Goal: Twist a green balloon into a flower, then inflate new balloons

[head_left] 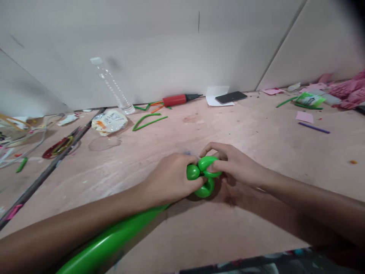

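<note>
A long green modelling balloon (114, 240) runs from the lower left, under my left forearm, up to my hands. Its twisted end forms several small bubbles and loops between my fingers. My left hand (175, 177) is closed round the balloon, its thumb lying by a round bubble and the lower loop. On the other side, my right hand (234, 161) pinches the upper right loop between thumb and fingers. Part of the twisted section is hidden behind my fingers.
Along the white wall stand or lie a clear bottle (114, 85), a red hand pump (174, 100) and a phone (231, 97). Uninflated green balloons (149, 121) lie nearby. Scissors (61, 146) are at left; a green packet (309, 99) and pink paper (349, 91) at right.
</note>
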Available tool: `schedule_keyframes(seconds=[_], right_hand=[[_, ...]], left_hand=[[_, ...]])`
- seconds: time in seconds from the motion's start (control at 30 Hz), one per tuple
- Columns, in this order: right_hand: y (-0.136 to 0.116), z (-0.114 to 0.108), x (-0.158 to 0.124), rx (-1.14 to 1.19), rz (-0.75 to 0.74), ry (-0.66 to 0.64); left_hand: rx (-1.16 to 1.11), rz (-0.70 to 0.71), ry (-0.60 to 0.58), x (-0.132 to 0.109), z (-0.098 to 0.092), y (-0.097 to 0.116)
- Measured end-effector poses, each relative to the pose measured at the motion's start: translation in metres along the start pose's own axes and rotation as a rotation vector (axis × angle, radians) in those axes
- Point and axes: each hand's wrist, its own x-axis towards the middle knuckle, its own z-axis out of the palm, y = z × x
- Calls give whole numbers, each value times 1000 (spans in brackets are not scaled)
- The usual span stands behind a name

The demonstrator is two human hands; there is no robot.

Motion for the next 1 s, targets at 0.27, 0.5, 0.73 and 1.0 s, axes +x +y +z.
schedule_keyframes(seconds=[0.27, 0.5, 0.73, 1.0], right_hand=[[0, 2, 6, 250, 224, -128], [15, 9, 8, 23, -180, 45], [24, 13, 9, -6, -269, 246], [14, 8, 2, -438, -638, 334]], left_hand=[[46, 36, 106, -11, 8, 11], [-441, 63, 34, -7, 7, 5], [-1163, -144, 1, 9, 15, -11], [-1252, -170, 18, 14, 15, -12]])
